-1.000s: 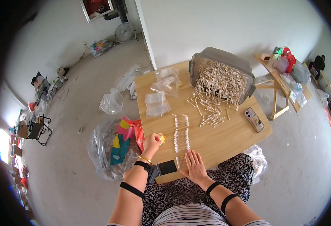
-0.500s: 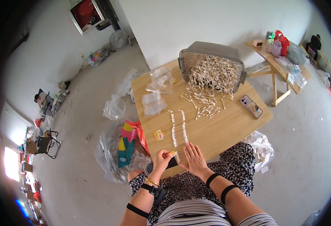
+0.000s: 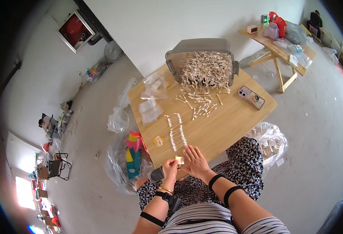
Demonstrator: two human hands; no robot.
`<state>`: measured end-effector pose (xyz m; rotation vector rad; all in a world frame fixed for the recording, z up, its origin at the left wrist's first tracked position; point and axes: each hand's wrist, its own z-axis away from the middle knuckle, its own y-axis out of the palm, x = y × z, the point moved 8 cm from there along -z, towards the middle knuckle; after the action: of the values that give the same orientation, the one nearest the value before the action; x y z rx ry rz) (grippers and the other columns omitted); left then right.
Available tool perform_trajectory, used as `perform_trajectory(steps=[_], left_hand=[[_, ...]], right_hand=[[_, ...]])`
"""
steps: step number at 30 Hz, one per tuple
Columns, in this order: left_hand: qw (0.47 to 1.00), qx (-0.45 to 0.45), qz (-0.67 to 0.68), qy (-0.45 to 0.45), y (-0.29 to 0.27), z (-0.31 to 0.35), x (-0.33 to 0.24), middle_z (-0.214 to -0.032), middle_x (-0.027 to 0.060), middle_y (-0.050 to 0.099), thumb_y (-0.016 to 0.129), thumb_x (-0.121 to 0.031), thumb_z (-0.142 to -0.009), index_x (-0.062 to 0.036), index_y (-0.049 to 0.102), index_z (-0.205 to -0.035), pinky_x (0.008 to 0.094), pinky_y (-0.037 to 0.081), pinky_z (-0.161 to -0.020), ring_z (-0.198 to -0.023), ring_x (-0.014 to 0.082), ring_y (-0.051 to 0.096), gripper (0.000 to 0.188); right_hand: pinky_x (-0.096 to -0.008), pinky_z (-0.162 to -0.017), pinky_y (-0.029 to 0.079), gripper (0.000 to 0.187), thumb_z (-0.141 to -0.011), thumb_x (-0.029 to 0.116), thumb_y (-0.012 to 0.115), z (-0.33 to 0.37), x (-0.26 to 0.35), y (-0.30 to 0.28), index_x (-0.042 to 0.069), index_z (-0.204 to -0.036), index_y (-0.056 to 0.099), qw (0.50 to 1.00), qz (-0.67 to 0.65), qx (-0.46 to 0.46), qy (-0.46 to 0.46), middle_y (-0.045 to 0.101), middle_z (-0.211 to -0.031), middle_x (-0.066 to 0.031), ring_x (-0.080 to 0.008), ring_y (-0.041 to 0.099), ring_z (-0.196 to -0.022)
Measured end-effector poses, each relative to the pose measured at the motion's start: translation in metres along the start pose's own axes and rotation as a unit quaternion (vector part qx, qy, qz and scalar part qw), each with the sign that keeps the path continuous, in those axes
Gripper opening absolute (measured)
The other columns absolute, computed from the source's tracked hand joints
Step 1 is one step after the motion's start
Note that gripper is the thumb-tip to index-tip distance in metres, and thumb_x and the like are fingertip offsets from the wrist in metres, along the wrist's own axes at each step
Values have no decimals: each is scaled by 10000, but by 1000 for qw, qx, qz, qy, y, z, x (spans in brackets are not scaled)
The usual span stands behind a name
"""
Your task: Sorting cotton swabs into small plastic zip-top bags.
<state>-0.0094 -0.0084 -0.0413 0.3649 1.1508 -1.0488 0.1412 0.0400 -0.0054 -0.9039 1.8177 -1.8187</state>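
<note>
You have both hands at the table's (image 3: 226, 121) near edge, so the room behind them is tight. Open wood stretches right of the swab rows (image 3: 177, 137), between them, the phone (image 3: 251, 97) and the front right edge; a narrower strip lies left of them. Your left hand (image 3: 170, 168) pinches a yellow card (image 3: 180, 160) between thumb and fingers, just left of your right hand (image 3: 196, 162). The right lies flat, fingers stretched out and only slightly apart; you cannot tell what is under its palm.

A dark pad (image 3: 156, 174) sits at the near left edge, just beside your left hand. More yellow cards (image 3: 158, 141) lie near the left edge. Ahead, loose swabs (image 3: 202, 107) spill from the tub (image 3: 198, 44), which rests tipped on its side toward you and blocks the far edge. Clear bags (image 3: 150, 110) cover the far left corner.

Count two hands, one card in your grasp, two swab rows set end to end, one tub, one phone and one pad. The cards lying down overlap, and the loose swabs are too tangled to number.
</note>
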Motion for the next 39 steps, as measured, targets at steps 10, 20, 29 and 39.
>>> perform_trajectory(steps=[10, 20, 29, 39], left_hand=[[997, -49, 28, -60, 11, -14, 24, -703, 1, 592, 700, -175, -915, -43, 584, -913, 210, 411, -452, -557, 60, 529, 175], [954, -105, -272, 73, 3, -21, 17, -790, 125, 720, 725, -379, -845, -16, 696, -838, 396, 542, -668, -744, 280, 705, 364], [939, -121, -274, 170, 9, 15, -26, -763, 80, 645, 724, -341, -866, -78, 638, -1078, 399, 520, -663, -705, 263, 652, 349], [944, -127, -217, 214, -46, 11, -21, -796, 75, 657, 711, -240, -887, -57, 642, -990, 337, 517, -683, -731, 197, 643, 221]], right_hand=[[-427, -1241, 47, 950, -900, 677, 443, -1, -6, 14, 30, -1558, 218, 1000, -11, 0, 13, 175, -1639, -134, -278, 90, -1529], [-434, -1242, 71, 899, -915, 620, 461, -1, 3, 6, 2, -1535, 256, 999, -36, -15, -5, 239, -1616, -153, -296, 143, -1519], [-437, -1239, 70, 873, -936, 624, 422, -1, -1, 7, 10, -1535, 264, 999, -39, -27, -5, 227, -1618, -159, -297, 136, -1520], [-458, -1236, 52, 886, -927, 649, 435, -1, 5, 3, 68, -1563, 227, 1000, 6, 29, -8, 168, -1638, -143, -295, 94, -1527]])
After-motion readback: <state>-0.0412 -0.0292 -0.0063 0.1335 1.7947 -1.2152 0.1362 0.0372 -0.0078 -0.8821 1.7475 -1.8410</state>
